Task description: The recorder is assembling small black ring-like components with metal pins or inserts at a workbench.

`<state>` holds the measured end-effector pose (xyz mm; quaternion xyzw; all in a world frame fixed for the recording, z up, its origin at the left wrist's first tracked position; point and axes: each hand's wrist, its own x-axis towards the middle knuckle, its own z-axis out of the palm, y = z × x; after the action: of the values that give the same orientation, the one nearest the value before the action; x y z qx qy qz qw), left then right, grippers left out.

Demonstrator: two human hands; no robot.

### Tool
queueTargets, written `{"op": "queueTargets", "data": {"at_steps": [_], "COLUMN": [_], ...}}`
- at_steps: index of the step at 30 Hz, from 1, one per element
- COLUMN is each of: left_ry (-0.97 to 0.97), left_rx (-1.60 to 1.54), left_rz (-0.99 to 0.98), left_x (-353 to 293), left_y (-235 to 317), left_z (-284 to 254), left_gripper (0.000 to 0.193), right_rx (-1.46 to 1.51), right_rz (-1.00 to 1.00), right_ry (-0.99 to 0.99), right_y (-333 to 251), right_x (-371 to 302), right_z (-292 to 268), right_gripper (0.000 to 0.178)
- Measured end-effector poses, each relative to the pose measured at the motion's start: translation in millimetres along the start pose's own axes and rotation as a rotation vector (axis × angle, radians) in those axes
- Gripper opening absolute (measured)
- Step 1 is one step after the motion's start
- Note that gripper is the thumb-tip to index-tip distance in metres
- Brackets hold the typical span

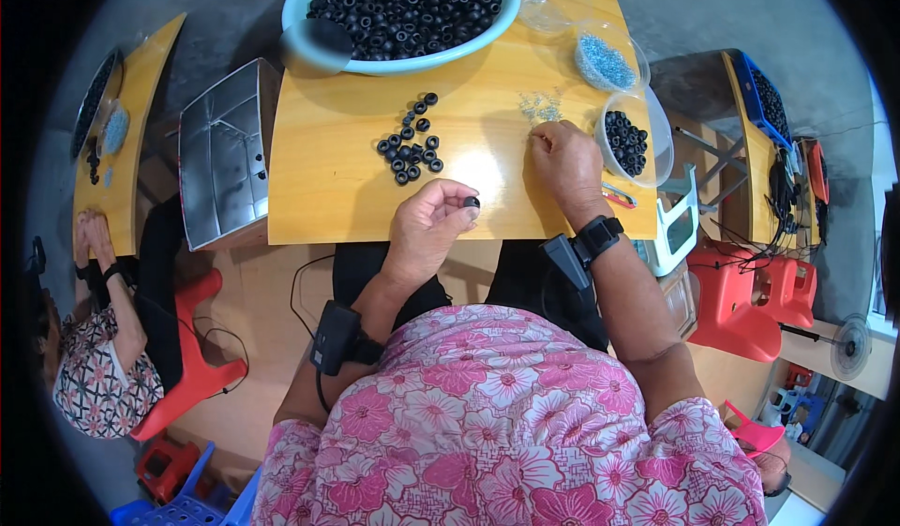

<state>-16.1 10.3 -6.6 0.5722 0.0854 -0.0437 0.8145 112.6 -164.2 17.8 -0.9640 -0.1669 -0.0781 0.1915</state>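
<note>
Between thumb and forefinger, my left hand [427, 226] pinches a small black ring-shaped part [472, 202] above the front of the yellow table [328, 202]. My right hand [569, 168] is closed, its fingertips down at the tabletop; anything in them is hidden. Just beyond those fingers lies a scatter of tiny pale-blue clear pieces [541, 106]. Several loose black ring-shaped parts [409, 154] form a loose group left of centre, beyond my left hand. To the right of my right hand stands a clear tub of black parts [626, 143].
A light-blue basin [422, 50] heaped with black rings stands at the far side. A clear tub of tiny blue pieces [605, 62] is at the far right. An open lined box [225, 156] adjoins the table's left. Another person [108, 367] sits farther left.
</note>
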Motion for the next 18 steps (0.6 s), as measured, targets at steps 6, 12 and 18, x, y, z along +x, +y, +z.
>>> {"op": "queueTargets", "data": {"at_steps": [6, 12, 18], "left_ry": [-0.006, -0.005, 0.003], "left_rx": [0.011, 0.016, 0.029], "left_rz": [0.006, 0.01, 0.03], "left_x": [1, 2, 0], "left_y": [-1, -1, -3], "left_z": [0, 1, -1], "left_gripper": [0.015, 0.016, 0.017], "right_rx": [0.155, 0.101, 0.139], "right_rz": [0.015, -0.107, -0.218], "right_ry": [-0.019, -0.073, 0.004], "right_y": [-9, -6, -1], "right_x": [-3, -1, -2], "right_z": [-7, -8, 1], "right_gripper": [0.017, 0.014, 0.008]}}
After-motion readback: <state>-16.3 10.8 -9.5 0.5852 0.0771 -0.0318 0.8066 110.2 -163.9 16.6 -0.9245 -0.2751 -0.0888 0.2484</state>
